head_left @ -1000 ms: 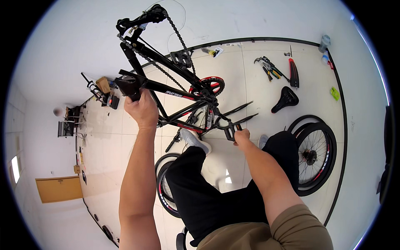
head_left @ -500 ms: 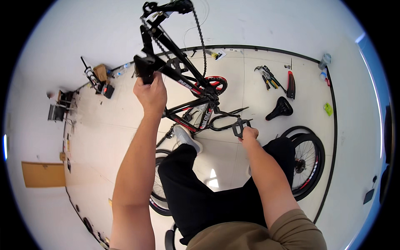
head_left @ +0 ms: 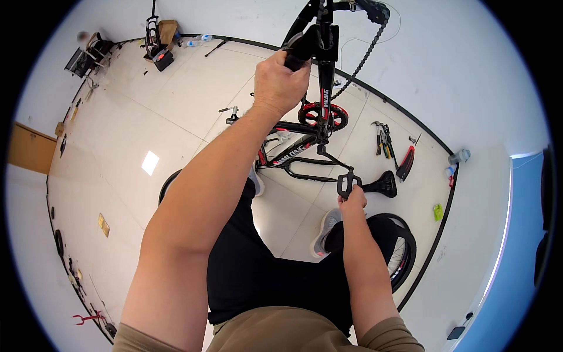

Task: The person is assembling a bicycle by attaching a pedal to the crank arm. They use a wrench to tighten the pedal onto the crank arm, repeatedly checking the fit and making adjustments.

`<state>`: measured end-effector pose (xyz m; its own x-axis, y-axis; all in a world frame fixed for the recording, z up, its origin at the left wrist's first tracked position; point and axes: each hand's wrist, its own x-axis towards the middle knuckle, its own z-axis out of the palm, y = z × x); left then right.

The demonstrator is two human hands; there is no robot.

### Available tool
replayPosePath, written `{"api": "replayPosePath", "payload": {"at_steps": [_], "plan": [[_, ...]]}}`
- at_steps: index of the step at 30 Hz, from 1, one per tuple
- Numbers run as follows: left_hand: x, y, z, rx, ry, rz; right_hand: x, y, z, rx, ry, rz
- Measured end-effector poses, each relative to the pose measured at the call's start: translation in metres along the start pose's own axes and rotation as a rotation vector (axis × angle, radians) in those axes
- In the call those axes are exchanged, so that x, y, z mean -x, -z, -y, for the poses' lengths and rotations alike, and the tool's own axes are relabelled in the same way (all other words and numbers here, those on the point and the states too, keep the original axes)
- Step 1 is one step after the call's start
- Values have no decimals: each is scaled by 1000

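Note:
My left hand [head_left: 280,82] is wrapped round a black part at the raised end of a bicycle frame [head_left: 326,88]; its fingers hide exactly which part. The frame stands tilted in front of me without wheels. A chain [head_left: 368,54] hangs loose from its top end down towards the red and black chainring [head_left: 340,117]. At the end of the crank arm [head_left: 335,159], my right hand [head_left: 353,200] is closed on the near edge of a black pedal [head_left: 348,183]. My feet are on the floor close to the frame.
Right of the frame lie a black saddle [head_left: 385,185], a hammer and pliers [head_left: 384,139], and a black-red mudguard [head_left: 406,163]. A wheel [head_left: 404,252] is by my right leg. A bicycle fork [head_left: 153,35] stands by the back wall.
My view has turned. The raised end of the frame and my left hand have shifted right and up in the picture. Both hands keep their holds, and the pedal sits slightly lower in view.

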<state>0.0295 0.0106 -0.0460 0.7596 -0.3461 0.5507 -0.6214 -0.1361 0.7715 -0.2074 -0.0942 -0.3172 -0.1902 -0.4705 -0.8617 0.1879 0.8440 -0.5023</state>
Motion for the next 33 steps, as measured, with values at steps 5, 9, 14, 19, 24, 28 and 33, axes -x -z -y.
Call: {"api": "replayPosePath", "payload": {"at_steps": [5,9,14,19,24,28,33], "plan": [[-2,-3,12,-5,-59,-5,2,10,4,-96,63,70],[0,-2,8,-22,-38,9,5,18,14,-147,64,151],[1,1,2,-55,-54,18,5,28,28,-142,33,257],[-1,8,-2,-91,80,99,21,38,41,-136,37,390],[1,3,-2,-70,82,75,25,48,51,-139,65,497],[3,2,3,-53,-31,16,31,52,51,-168,82,552],[4,1,-2,-24,-8,-4,49,52,47,-247,154,599]]}}
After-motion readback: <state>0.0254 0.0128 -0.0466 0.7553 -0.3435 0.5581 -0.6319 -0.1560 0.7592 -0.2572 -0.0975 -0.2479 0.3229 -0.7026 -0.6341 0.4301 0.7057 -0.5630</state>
